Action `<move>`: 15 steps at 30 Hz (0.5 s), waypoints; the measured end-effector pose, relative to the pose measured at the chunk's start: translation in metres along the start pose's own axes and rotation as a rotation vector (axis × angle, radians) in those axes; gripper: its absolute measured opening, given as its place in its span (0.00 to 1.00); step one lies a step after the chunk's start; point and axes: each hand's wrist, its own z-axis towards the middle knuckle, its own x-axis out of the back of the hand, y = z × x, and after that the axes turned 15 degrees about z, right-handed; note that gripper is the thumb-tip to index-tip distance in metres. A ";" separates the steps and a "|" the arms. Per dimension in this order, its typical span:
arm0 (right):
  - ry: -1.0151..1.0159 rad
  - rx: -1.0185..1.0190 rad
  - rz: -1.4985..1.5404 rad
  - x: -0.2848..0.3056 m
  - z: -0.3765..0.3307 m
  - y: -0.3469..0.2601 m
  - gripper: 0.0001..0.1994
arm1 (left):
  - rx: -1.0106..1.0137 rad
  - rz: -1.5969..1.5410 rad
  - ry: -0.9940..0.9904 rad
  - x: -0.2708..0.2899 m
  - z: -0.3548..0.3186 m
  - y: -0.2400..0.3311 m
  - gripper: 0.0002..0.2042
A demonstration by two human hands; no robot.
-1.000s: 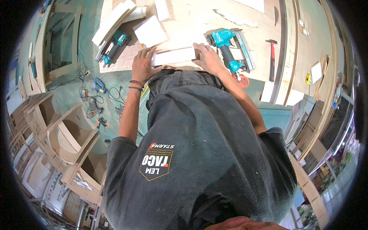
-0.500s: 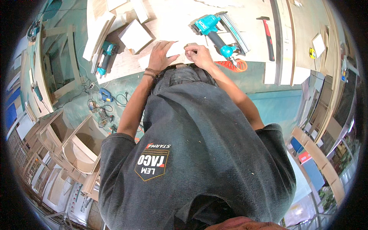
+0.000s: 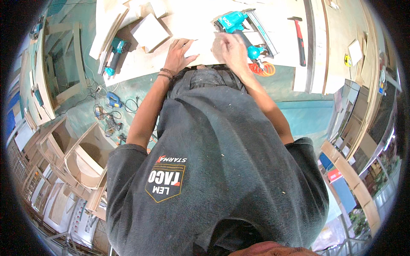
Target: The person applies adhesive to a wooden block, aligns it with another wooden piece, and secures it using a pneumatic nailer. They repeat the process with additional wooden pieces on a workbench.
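My left hand [image 3: 178,56] lies at the near edge of the pale worktable [image 3: 279,59], thumb and fingers apart. Over the tabletop to its right is my right hand [image 3: 232,50], smeared by motion, so its fingers are hard to read. It is close beside the black grip of a large teal nail gun [image 3: 232,22], which lies on its side; contact cannot be made out. A coiled orange air hose [image 3: 267,69] hangs by the nail gun's fitting. Left of my left hand sits a square white-faced board [image 3: 150,33].
A smaller teal nail gun [image 3: 116,53] lies by stacked wood strips at the left. A red-handled hammer [image 3: 299,40] rests at the right, beside long boards [image 3: 319,51]. Corded tools, including a blue one [image 3: 114,99], and curved wooden frames [image 3: 87,164] are on the floor at left.
My right hand has moved right, away from my left hand and toward the large nail gun, and its earlier pinched fingers are now blurred. My left hand stays nearly where it was.
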 end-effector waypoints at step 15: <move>-0.266 -0.126 -0.679 0.064 0.036 -0.001 0.46 | 0.064 0.019 -0.044 -0.002 -0.004 -0.002 0.27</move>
